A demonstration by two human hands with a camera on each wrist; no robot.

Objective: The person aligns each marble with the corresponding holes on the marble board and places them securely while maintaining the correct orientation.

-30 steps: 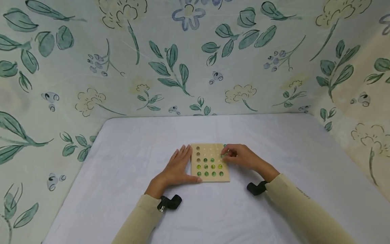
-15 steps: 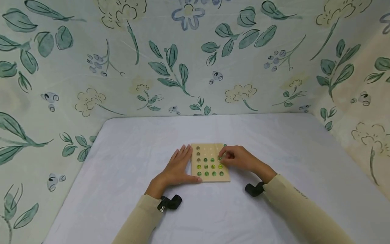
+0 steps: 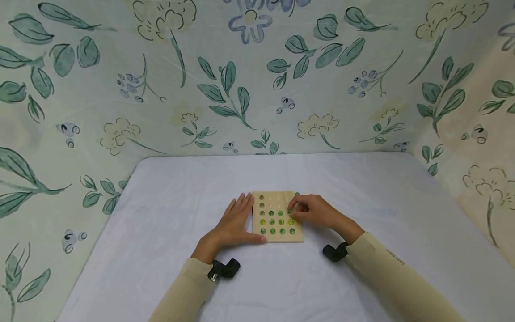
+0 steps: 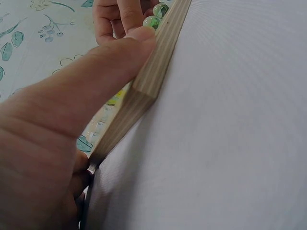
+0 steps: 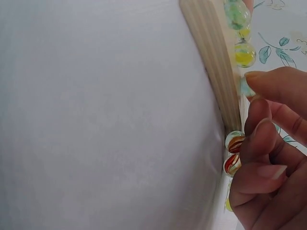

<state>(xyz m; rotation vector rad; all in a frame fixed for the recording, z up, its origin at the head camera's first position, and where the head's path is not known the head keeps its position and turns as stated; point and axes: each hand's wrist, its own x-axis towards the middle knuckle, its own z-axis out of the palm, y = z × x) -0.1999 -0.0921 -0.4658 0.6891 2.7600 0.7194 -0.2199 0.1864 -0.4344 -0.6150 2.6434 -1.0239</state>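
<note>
A square wooden board (image 3: 277, 239) lies on the white cloth, with rows of glass marbles on it. The nearest two rows hold green (image 3: 282, 231) and yellow-green marbles (image 3: 281, 222). My left hand (image 3: 235, 226) rests along the board's left side, fingers straight, thumb on its near edge; the left wrist view shows the thumb beside green marbles (image 4: 152, 21). My right hand (image 3: 318, 210) pinches a pale green marble (image 5: 247, 87) between thumb and fingertip at the right end of the third row. Its other fingers are curled.
Marbles with red-brown swirls (image 5: 235, 142) show past the board's corner, partly behind the right fingers. A green marble (image 3: 297, 193) sits by the board's far right corner. White cloth (image 3: 193, 179) covers the table; floral fabric (image 3: 241, 89) hangs behind.
My right hand has moved left and slightly down over the board, bringing the pinched marble to the third row's right end. The left hand stays put.
</note>
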